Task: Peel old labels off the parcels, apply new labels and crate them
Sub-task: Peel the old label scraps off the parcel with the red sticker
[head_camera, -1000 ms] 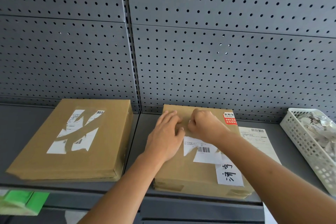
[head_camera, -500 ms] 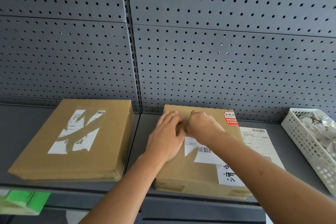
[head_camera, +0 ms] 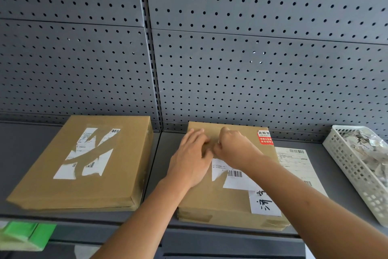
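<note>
- Little has shifted over the last second: the right hand's fingers (head_camera: 219, 147) are at the same spot on the parcel top, and the left hand's fingers (head_camera: 194, 135) lie as flat as before.
- At the right hand (head_camera: 236, 147) the fingers are curled tight, knuckles up, with the tips down against the cardboard next to the left thumb. Whether they pinch a scrap of label there cannot be told.
- At the left hand (head_camera: 190, 162) the fingers are straight and close together. Palm and fingers press down on the far left part of the right parcel (head_camera: 210, 202).
- That parcel lies flat on the grey shelf (head_camera: 21, 149), its far edge near the pegboard wall (head_camera: 252, 69).
- Its old label (head_camera: 235, 176) is torn, and the rest, with a barcode, is stuck just nearer than the hands.
- A white slip with handwritten characters (head_camera: 264, 204) sits at the near right of the parcel, and a red sticker (head_camera: 265, 137) at the far right corner.
- A printed label sheet (head_camera: 298, 164) lies on the shelf just beside the parcel's right edge.
- Further right stands a white basket (head_camera: 352, 174) holding crumpled scraps.
- Well apart to the left lies the left parcel (head_camera: 84, 191), with torn label remnants (head_camera: 92, 153) on top.
</note>
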The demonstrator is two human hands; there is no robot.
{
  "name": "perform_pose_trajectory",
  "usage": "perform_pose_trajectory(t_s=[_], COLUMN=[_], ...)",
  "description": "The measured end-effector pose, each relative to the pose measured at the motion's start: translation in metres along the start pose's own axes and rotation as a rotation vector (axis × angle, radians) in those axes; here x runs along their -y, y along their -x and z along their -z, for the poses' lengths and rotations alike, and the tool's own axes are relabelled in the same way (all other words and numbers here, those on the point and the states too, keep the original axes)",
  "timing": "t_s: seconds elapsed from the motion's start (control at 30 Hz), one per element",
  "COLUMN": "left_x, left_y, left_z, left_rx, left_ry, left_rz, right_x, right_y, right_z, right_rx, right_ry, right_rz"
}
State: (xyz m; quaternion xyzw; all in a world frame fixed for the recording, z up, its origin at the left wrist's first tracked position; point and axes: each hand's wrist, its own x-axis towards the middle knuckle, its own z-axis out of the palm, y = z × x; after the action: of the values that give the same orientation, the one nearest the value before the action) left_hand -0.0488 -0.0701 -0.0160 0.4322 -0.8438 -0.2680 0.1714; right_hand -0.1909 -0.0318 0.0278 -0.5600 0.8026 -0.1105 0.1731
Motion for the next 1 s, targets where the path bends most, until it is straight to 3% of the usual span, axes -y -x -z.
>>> perform_pose_trajectory(t_s=[0.17, 0.33, 0.83, 1.0], left_x=[0.0, 0.0, 0.001, 0.001], left_y=[0.0, 0.0, 0.0, -0.001], left_z=[0.0, 0.0, -0.001, -0.001], left_rx=[-0.002, -0.01, -0.023, -0.021], left_ry=[-0.005, 0.005, -0.003, -0.004], left_rz=[-0.005, -0.002, -0.009, -0.012], right_x=[0.008, 0.003, -0.011, -0.011], right_y=[-0.005, -0.003, -0.003, -0.004], right_z=[0.002, -0.001, 0.001, -0.003], right_rx=[0.039, 0.022, -0.049, -0.037], right_ry=[0.103, 0.026, -0.054, 0.072], right_rz=[-0.067, -0.087, 0.001, 0.006])
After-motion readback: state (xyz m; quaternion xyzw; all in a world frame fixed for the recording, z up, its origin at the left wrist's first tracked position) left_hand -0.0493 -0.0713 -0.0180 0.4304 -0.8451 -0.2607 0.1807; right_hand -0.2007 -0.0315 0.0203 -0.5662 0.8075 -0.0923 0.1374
